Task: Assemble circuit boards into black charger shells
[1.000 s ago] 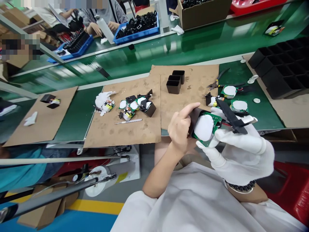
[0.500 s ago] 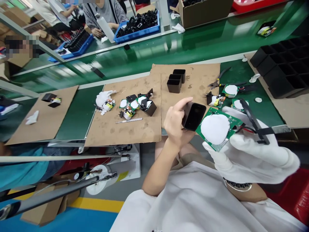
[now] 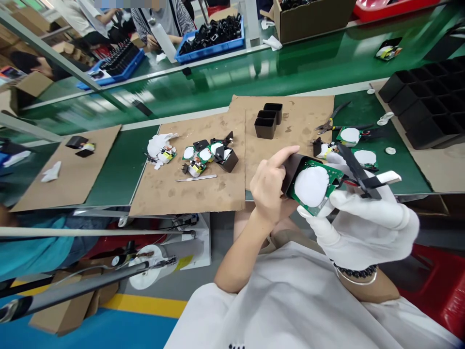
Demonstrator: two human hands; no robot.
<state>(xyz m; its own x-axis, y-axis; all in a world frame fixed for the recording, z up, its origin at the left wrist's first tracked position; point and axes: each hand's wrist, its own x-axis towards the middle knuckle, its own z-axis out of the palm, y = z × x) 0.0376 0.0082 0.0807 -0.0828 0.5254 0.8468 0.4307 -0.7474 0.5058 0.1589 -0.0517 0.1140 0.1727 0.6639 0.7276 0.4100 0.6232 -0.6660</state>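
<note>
My bare left hand point(image 3: 269, 186) grips a black open-ended plastic case point(image 3: 291, 170), its mouth turned to the right. In my white-gloved right hand point(image 3: 363, 223) is a green circuit board point(image 3: 329, 174) with a round white pad point(image 3: 311, 187) on its face. The board's left edge is at the mouth of the case and seems partly inside it. Dark and red wires run from the board to a black strip-like part point(image 3: 358, 167) beside my gloved fingers. Behind the right hand, more padded circuit boards point(image 3: 349, 135) lie on the green bench.
Three black cases point(image 3: 265, 127) stand on the cardboard point(image 3: 298, 104). Pliers point(image 3: 330, 121) lie to their right. Boards, a dark case point(image 3: 228, 161) and tweezers point(image 3: 196, 178) are on the left part. Stacked black cases point(image 3: 425, 104) fill the far right. People sit across the green conveyor point(image 3: 218, 80).
My right hand has moved left with the circuit board, bringing it from beside the case to its mouth. The case has tilted more toward the board.
</note>
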